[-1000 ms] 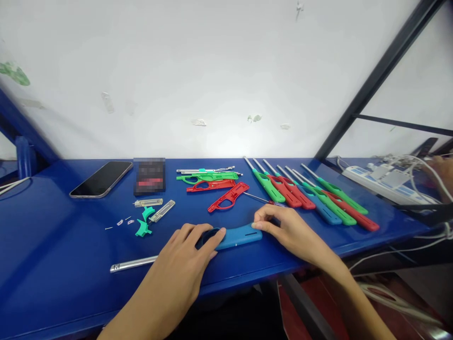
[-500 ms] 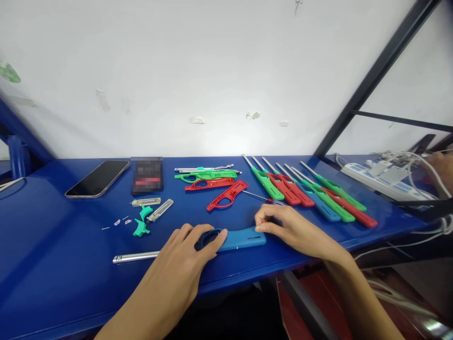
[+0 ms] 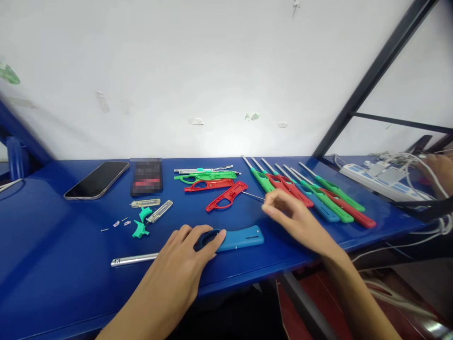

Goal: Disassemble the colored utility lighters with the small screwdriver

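My left hand (image 3: 184, 259) presses a blue utility lighter (image 3: 244, 237) flat against the table near its front edge, thumb and fingers closed around the trigger opening. The lighter's metal tube sticks out to the left of the hand. Over at the right, my right hand (image 3: 292, 215) has its fingers bent together at the handle of a screwdriver (image 3: 254, 195). Only the thin shaft shows; the hand hides the handle. Just left of that shaft lies an opened red lighter shell half (image 3: 226, 196).
Several whole lighters (image 3: 327, 200) lie side by side at the right. Green shell parts (image 3: 208, 176) and another red half (image 3: 208, 184) are at the back. Clear fuel tanks (image 3: 160, 212), teal triggers (image 3: 141, 228), a phone (image 3: 97, 180) and a power strip (image 3: 382, 182) also lie around.
My right hand has left the end of the blue lighter and moved up and right, over the screwdriver handle. My left hand keeps its hold on the lighter.
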`<state>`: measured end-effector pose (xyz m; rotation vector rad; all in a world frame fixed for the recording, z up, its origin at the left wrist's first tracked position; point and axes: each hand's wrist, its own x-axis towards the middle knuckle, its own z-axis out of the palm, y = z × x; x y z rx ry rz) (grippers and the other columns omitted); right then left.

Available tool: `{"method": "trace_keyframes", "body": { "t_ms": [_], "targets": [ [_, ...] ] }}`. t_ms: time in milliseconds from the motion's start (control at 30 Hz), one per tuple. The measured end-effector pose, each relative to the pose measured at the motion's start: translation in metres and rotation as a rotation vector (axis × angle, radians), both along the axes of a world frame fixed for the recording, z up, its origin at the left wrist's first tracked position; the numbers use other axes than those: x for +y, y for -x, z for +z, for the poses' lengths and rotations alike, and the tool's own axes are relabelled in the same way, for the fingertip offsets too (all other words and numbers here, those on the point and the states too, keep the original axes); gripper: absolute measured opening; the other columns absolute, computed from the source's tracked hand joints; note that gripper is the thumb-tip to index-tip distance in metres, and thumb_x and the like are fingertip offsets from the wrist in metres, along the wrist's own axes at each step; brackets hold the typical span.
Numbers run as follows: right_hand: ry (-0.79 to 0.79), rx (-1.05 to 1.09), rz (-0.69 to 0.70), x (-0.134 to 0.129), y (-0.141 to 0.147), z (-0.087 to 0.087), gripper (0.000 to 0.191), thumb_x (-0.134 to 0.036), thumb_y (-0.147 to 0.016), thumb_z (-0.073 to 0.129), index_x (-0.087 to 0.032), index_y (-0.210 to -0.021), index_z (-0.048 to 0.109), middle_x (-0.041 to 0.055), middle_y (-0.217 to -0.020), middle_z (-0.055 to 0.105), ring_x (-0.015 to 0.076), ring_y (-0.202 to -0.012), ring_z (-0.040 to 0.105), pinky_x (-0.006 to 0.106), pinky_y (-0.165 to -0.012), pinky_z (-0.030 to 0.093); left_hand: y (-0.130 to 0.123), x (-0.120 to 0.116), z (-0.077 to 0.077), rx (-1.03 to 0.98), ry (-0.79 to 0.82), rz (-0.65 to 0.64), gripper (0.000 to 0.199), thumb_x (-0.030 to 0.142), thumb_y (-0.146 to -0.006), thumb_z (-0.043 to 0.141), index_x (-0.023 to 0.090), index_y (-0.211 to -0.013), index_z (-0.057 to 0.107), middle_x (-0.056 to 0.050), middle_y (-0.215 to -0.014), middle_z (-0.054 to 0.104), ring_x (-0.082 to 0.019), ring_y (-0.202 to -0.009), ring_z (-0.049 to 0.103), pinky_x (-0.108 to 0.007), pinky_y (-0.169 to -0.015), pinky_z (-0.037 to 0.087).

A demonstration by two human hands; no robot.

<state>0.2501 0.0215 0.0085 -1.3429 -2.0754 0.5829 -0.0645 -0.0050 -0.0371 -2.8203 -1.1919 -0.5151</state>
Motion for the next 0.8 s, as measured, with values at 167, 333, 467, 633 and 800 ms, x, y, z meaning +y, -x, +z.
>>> {"method": "trace_keyframes", "body": {
  "t_ms": [167,333,467,633,800],
  "targets": [
    [-0.159,-0.158,-0.288,0.001,-0.007,-0.012,0.023,-0.048,-0.101,0.069,-0.025,-0.102,0.066,0.005,-0.106,0.069,0.0235,-0.085,0.063,0.036,-0.078,0.047,-0.002,0.0,0.005,-0.012,-0.056,0.011,0.06,0.007,-0.103,0.047,0.032,-0.157,0.054,-0.011,-0.143,0.066,-0.036,-0.119,0.064,-0.06,-0.097,0.062],
    [-0.183,-0.296,-0.381,0.003,-0.01,-0.024,0.027,-0.049,-0.104,0.063,-0.025,-0.09,0.062,0.002,-0.09,0.068,0.0229,-0.075,0.065,0.034,-0.067,0.043,-0.003,0.001,0.008,-0.01,-0.078,0.002,0.055,0.009,-0.106,0.045,0.029,-0.155,0.057,-0.011,-0.141,0.067,-0.034,-0.114,0.067,-0.058,-0.095,0.063],
    [-0.236,-0.362,-0.517,0.007,-0.016,-0.027,0.032,-0.052,-0.103,0.06,-0.023,-0.116,0.063,0.0055,-0.089,0.067,0.0293,-0.075,0.066,0.035,-0.06,0.039,-0.003,0.001,0.008,-0.019,-0.08,0.002,0.053,0.009,-0.106,0.045,0.028,-0.154,0.058,-0.012,-0.14,0.068,-0.034,-0.114,0.068,-0.06,-0.095,0.063],
    [-0.235,-0.391,-0.504,0.007,-0.025,-0.029,0.025,-0.047,-0.102,0.056,-0.026,-0.104,0.069,0.0099,-0.103,0.067,0.0314,-0.083,0.067,0.037,-0.063,0.044,-0.004,0.0,0.007,-0.03,-0.07,0.007,0.053,0.011,-0.106,0.046,0.03,-0.155,0.056,-0.011,-0.141,0.067,-0.034,-0.115,0.067,-0.059,-0.096,0.063],
    [-0.235,-0.297,-0.454,-0.001,-0.029,-0.022,0.029,-0.05,-0.103,0.052,-0.025,-0.096,0.066,0.0111,-0.102,0.071,0.0347,-0.098,0.07,0.04,-0.071,0.05,-0.003,-0.001,0.008,-0.03,-0.078,0.015,0.053,0.011,-0.106,0.046,0.029,-0.155,0.057,-0.01,-0.141,0.067,-0.037,-0.117,0.066,-0.061,-0.093,0.064]
  ]
}}
